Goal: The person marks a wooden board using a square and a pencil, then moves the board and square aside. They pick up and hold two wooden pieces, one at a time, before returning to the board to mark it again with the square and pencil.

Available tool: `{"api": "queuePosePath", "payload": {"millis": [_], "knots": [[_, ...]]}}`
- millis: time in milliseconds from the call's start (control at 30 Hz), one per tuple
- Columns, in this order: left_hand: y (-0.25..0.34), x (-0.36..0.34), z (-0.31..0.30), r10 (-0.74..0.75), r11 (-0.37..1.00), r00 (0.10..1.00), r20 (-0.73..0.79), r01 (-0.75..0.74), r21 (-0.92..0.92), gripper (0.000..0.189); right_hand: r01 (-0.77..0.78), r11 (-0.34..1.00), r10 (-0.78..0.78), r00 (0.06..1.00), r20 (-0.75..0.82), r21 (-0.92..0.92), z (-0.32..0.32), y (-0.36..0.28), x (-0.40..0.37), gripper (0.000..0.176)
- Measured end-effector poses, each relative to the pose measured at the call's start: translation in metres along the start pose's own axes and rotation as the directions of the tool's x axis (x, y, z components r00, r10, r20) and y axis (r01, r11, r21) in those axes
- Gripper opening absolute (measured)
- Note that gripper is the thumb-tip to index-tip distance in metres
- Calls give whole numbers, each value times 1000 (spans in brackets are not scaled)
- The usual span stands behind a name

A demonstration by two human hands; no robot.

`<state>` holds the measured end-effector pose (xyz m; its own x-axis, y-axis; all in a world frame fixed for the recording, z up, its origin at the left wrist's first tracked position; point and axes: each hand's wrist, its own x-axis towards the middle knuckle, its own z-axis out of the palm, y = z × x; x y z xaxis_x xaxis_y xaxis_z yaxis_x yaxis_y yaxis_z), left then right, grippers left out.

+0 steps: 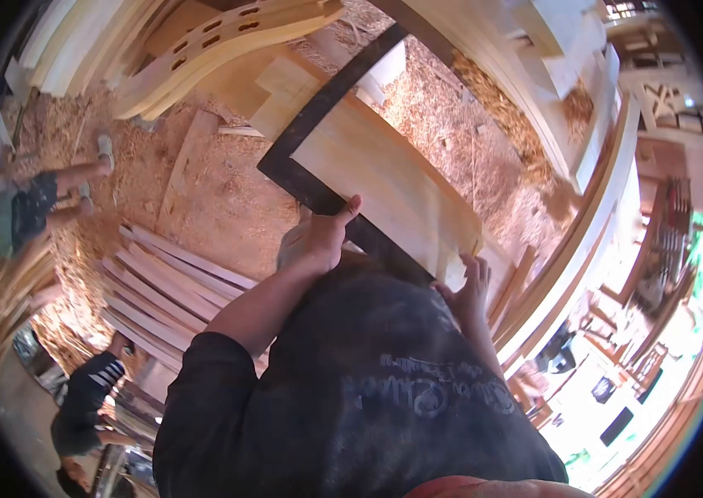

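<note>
A dark L-shaped frame piece (297,176) lies over a pale wooden board (393,178) in front of my body. My left hand (330,236) is closed on the dark frame's near bar, with the thumb over its top. Farther right, my right hand (467,286) is at the near right end of the same bar, beside the board's edge, its fingers bent and apart. What lies under its palm is hidden. The frame's other arm runs away from me across the board toward the top.
Curved slotted wooden pieces (227,50) are at the upper left. Long wooden strips (160,286) lie at left, and long boards (575,249) at right. Shavings cover the floor (227,195). One person (27,203) is at far left, another (85,407) at lower left.
</note>
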<state>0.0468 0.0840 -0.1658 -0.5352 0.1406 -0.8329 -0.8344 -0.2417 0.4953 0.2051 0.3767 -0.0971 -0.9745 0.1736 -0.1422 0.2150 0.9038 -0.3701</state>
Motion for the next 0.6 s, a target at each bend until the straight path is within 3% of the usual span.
{"api": "queuePosePath", "payload": {"millis": [33,133,167,467,600], "knots": [[2,-2,2,-32,999,999,0,32,-29,53,-13,1000,13,1000,15,-9,0,-1,1,90],[6,-7,8,259,959,965,36,-252,-132,52,-26,999,27,998,51,-24,-2,-6,5,91],[2,-3,8,278,941,960,30,-265,-209,52,-27,999,29,998,59,-29,-2,-6,6,91],[-11,11,5,279,947,960,14,-272,-173,38,26,996,-16,993,121,-86,-7,-9,15,86],[-5,6,4,226,961,973,54,-214,-173,41,22,996,-9,989,145,-90,-9,-9,17,88]]}}
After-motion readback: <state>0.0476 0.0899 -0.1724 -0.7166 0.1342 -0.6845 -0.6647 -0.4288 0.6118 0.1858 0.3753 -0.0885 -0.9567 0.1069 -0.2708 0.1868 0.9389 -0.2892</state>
